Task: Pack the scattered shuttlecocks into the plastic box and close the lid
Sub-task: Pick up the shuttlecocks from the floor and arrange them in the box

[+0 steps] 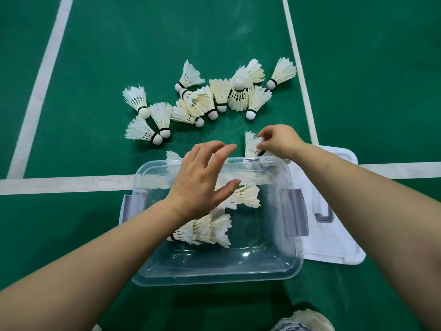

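At six o'clock, nearest the camera, a scrap of pale, patterned fabric [303,321] at the bottom edge, too cropped to identify. Just beyond, a clear plastic box [214,275] open on the green court floor [119,44], grey latch flaps hanging at its nine and three o'clock sides. Inside, a nested bundle of shuttlecocks [205,231] lying on its side toward seven o'clock of the box floor, a second feathered one [245,195] nearer the centre, more feathers blurred behind the far wall. At three o'clock of the box, touching or just beside it, the white lid [334,247] flat on the floor. Above the box's middle, the left hand [202,180] — fingers spread, thumb out, holding nothing. At one o'clock past the far rim, the right hand [281,142], fingertips pinching the feather skirt of a single shuttlecock [251,145] that stands with feathers up, cork end hidden behind the rim; whether lifted or resting, impossible to tell. Under the box's far end, a white court line [59,183] running nine to three o'clock. Farther toward twelve o'clock, the scattered shuttlecocks [214,96] — a loose heap on the floor, some overlapping, a smaller group at ten o'clock, one stray at one o'clock beside another white line [300,77].
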A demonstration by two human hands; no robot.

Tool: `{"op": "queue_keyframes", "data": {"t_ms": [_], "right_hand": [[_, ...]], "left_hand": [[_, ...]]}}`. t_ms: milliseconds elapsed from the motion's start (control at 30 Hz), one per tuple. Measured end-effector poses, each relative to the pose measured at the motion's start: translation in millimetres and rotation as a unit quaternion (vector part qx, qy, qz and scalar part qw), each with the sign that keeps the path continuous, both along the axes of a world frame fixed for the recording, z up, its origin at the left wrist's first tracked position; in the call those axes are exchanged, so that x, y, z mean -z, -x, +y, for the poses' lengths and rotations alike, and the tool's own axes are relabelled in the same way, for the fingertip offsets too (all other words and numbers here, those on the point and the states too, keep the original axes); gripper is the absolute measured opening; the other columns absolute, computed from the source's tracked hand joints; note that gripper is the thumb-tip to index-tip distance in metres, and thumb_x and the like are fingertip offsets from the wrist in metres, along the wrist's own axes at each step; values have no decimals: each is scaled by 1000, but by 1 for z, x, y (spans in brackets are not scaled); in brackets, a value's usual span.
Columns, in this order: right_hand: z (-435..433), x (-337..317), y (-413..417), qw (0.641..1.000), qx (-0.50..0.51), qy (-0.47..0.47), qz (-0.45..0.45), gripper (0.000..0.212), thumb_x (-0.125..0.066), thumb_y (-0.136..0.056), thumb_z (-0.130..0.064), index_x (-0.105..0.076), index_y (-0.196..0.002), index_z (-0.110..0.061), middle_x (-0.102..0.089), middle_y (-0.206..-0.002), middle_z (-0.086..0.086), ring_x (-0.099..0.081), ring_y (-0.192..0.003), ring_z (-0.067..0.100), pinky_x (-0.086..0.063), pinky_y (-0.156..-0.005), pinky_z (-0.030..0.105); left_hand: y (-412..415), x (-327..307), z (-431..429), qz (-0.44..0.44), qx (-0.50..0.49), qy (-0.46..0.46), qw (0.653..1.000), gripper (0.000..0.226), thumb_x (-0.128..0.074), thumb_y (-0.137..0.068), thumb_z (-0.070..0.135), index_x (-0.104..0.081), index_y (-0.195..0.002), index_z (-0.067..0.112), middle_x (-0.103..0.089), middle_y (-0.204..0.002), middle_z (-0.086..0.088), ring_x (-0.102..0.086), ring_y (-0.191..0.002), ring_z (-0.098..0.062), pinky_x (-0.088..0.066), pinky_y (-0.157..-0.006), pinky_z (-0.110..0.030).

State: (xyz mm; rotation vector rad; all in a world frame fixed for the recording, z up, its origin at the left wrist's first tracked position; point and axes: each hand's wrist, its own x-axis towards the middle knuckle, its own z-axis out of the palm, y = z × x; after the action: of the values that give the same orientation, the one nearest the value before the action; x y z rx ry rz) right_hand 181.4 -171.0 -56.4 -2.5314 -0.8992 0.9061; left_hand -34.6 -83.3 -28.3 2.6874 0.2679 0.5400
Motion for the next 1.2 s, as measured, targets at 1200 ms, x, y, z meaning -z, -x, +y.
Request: {"op": "queue_keyframes", "data": {"t_ms": [1200], "right_hand": [[-89,-141,106,980,-24,-185,64,6,-70,-78,-21,-68,-73,-21,-66,-71,-1,-57,-68,7,-45,-70,23]], "left_hand": [[-13,-82,-42,195,20,291,936,62,-73,-74,26,-37,-122,39,-49,-66,2,-45,-61,-19,-36,-57,-25]]}}
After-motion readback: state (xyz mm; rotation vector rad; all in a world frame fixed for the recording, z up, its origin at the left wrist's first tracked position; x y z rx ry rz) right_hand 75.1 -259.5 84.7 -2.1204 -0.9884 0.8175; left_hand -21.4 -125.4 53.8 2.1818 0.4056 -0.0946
